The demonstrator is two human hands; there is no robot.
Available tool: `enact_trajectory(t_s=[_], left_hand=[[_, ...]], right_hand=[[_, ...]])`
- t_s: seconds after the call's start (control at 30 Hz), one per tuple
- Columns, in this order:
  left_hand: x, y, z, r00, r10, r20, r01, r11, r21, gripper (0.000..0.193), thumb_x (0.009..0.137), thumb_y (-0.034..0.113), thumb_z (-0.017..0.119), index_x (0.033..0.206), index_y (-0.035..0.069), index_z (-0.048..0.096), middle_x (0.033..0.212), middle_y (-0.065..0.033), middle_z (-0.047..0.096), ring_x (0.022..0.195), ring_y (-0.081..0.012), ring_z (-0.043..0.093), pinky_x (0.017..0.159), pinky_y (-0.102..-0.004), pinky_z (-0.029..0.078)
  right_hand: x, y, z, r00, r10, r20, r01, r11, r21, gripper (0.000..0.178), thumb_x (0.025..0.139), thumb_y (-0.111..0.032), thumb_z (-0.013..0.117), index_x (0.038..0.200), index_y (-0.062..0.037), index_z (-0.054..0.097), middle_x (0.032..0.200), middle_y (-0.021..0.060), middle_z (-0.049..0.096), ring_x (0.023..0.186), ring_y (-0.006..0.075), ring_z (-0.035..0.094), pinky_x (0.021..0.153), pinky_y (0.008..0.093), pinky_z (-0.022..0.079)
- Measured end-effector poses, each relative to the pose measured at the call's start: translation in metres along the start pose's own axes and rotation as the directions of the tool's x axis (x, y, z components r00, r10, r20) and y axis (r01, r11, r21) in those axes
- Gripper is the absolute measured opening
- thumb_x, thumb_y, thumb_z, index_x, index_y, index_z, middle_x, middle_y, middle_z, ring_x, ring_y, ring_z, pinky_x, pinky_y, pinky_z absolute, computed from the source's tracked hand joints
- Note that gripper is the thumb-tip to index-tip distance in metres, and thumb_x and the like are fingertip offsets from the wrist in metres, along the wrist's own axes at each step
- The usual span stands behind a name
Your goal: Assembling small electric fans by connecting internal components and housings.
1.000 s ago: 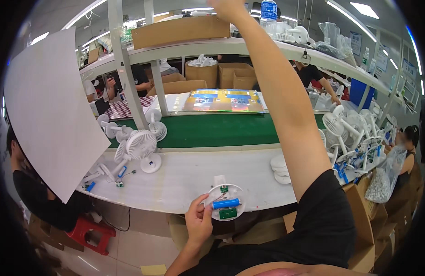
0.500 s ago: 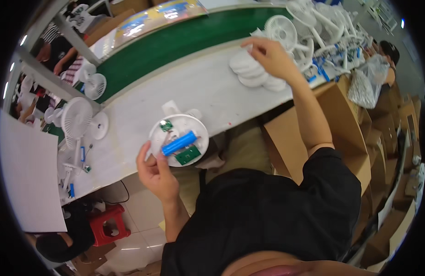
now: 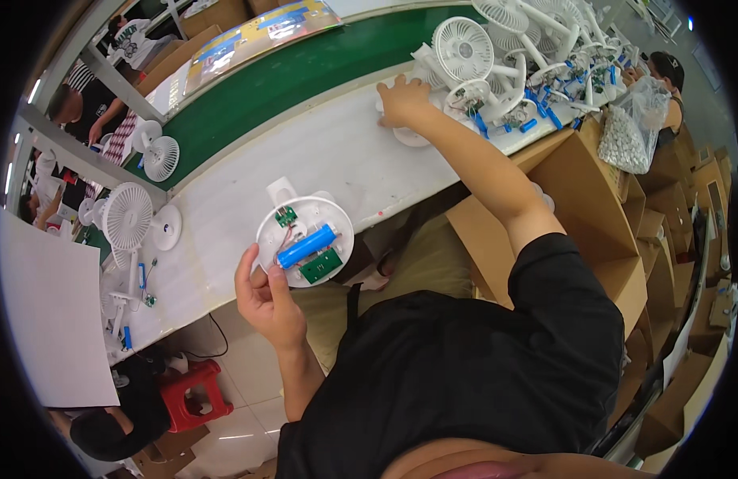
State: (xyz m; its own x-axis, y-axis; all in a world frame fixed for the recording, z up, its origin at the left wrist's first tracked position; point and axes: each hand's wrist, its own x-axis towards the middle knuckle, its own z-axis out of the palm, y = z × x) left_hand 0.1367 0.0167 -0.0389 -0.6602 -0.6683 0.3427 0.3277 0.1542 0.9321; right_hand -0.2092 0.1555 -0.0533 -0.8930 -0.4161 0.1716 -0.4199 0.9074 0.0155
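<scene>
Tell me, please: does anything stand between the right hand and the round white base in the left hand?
Nothing visible does: white tabletop stretches between the right hand and the base in the left hand.

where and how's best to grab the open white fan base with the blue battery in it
Likely the rim of the white base, from the near left, where the left hand holds it: the round edge offers a hold, while the blue battery and larger green board lie exposed inside.

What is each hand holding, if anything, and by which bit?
The left hand holds a round white base by its near left edge. The right hand is at a white disc; whether it's held cannot be told.
</scene>
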Motion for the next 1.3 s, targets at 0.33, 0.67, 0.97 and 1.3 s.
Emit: enact_trajectory(t_s=[0.33, 0.67, 0.97, 1.3], left_hand=[[-0.009, 0.002, -0.005, 0.999, -0.027, -0.019, 0.028, 0.999, 0.039, 0.037, 0.091, 0.000, 0.055, 0.128, 0.000, 0.053, 0.092, -0.0141, 0.069, 0.079, -0.0155, 0.063, 0.072, -0.0222, 0.049], [-0.011, -0.004, -0.007, 1.000, -0.003, -0.027, 0.004, 0.999, 0.053, 0.039, 0.092, 0.001, 0.056, 0.130, -0.001, 0.050, 0.094, -0.0143, 0.068, 0.080, -0.0156, 0.063, 0.073, -0.0212, 0.049], [-0.010, -0.006, -0.008, 0.999, 0.012, -0.031, -0.010, 0.998, 0.063, 0.038, 0.091, 0.001, 0.057, 0.129, 0.000, 0.052, 0.090, -0.0124, 0.067, 0.077, -0.0140, 0.061, 0.070, -0.0211, 0.048], [-0.012, -0.010, -0.006, 0.998, 0.006, -0.060, -0.004, 0.999, 0.040, 0.037, 0.091, 0.002, 0.058, 0.128, 0.000, 0.054, 0.088, -0.0106, 0.067, 0.075, -0.0132, 0.061, 0.068, -0.0205, 0.048]], right_hand=[[-0.046, 0.005, 0.038, 0.831, -0.518, -0.203, 0.545, 0.831, 0.112, 0.052, 0.076, -0.028, 0.073, 0.124, -0.0148, 0.062, 0.135, 0.0150, 0.050, 0.122, 0.0359, 0.045, 0.098, 0.0480, 0.034], [-0.088, -0.018, 0.031, 0.937, -0.255, -0.238, 0.300, 0.937, 0.177, 0.066, 0.077, -0.036, 0.074, 0.134, -0.0098, 0.053, 0.136, 0.0151, 0.050, 0.126, 0.0356, 0.043, 0.102, 0.0468, 0.030], [-0.075, -0.024, 0.037, 0.962, -0.256, -0.091, 0.268, 0.948, 0.172, 0.077, 0.077, -0.038, 0.075, 0.141, -0.0106, 0.042, 0.129, 0.0160, 0.055, 0.121, 0.0353, 0.047, 0.103, 0.0470, 0.029], [-0.069, 0.003, 0.018, 0.939, -0.316, -0.133, 0.331, 0.731, 0.597, 0.063, 0.074, -0.014, 0.077, 0.131, -0.0082, 0.052, 0.112, 0.0132, 0.062, 0.102, 0.0278, 0.057, 0.087, 0.0323, 0.045]])
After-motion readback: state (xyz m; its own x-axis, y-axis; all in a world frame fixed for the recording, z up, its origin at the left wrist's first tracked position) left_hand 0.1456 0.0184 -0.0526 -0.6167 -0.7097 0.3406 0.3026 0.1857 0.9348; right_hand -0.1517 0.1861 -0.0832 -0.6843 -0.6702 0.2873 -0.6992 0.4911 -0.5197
